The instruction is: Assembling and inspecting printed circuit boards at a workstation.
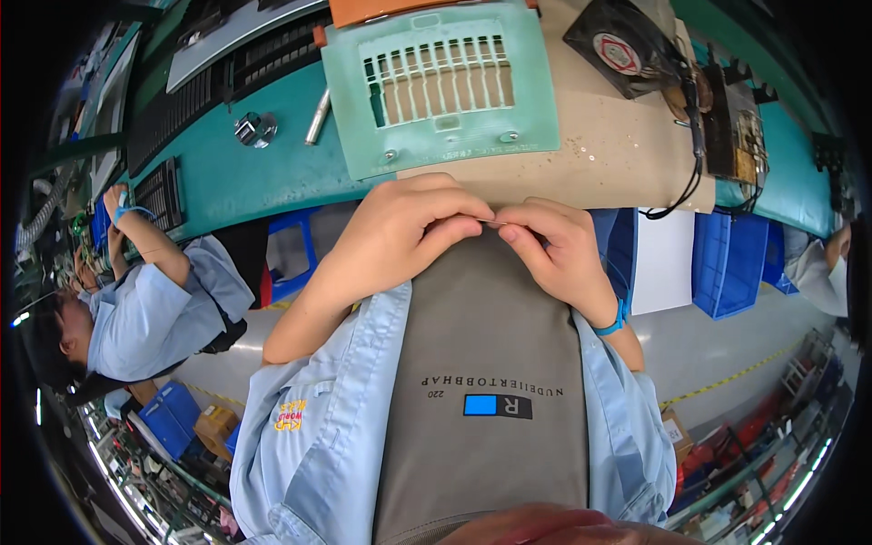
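Note:
In front of my chest, just off the bench's near edge, my left hand (409,225) and my right hand (559,250) are close together with their fingertips pinched. Between them runs a very thin, wire-like piece (491,221), gripped by thumb and forefinger at each end; its exact kind is too small to make out. A blue band (619,318) circles my right wrist. Just beyond the hands lies a pale green fixture plate (354,136) with a slotted window and two metal studs along its near side.
A brown sheet (618,168) with small dark crumbs covers part of the green bench (213,186). A black fan (618,45) and cable sit far right. A metal rod (319,116) and small metal holder (255,129) lie left. Blue crates (727,268) stand below; a co-worker (163,309) is left.

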`<state>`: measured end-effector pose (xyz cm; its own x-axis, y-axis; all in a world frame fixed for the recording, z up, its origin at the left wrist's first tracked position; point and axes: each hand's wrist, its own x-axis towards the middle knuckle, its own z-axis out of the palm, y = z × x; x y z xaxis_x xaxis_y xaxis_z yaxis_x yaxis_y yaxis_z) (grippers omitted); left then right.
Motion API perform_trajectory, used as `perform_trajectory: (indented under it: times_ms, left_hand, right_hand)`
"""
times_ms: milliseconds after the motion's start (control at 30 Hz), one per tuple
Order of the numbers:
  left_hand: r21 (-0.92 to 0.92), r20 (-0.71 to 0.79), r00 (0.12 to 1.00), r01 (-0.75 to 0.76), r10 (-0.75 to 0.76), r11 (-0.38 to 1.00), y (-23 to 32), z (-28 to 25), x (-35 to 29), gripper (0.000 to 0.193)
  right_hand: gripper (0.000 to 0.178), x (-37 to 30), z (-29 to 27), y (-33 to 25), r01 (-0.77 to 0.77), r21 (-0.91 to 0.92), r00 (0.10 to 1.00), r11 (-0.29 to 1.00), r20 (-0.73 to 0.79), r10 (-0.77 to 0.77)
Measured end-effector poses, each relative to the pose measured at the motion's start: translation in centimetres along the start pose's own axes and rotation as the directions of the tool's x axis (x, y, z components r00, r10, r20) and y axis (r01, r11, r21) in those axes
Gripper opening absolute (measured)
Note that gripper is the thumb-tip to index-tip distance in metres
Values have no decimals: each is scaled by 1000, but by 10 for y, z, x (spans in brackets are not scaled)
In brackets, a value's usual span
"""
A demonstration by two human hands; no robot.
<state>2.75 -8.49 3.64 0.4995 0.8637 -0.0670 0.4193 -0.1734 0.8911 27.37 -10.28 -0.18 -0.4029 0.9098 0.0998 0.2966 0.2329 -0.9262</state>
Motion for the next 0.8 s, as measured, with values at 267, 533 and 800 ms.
perform_trajectory:
  times_ms: [267, 533, 800]
  left_hand:
    - [66, -63, 998, 24, -20, 998, -23, -25, -2, 19]
    - [116, -330, 944, 46, -6, 992, -51, -55, -9, 16]
    - [633, -610, 774, 350, 167, 691, -119, -79, -10, 29]
  right_hand:
    - [6, 12, 0, 2, -58, -44, 998, 997, -15, 57]
    - [6, 30, 6, -4, -85, -74, 996, 994, 16, 86]
    - [8, 40, 17, -8, -67, -48, 993, 997, 95, 71]
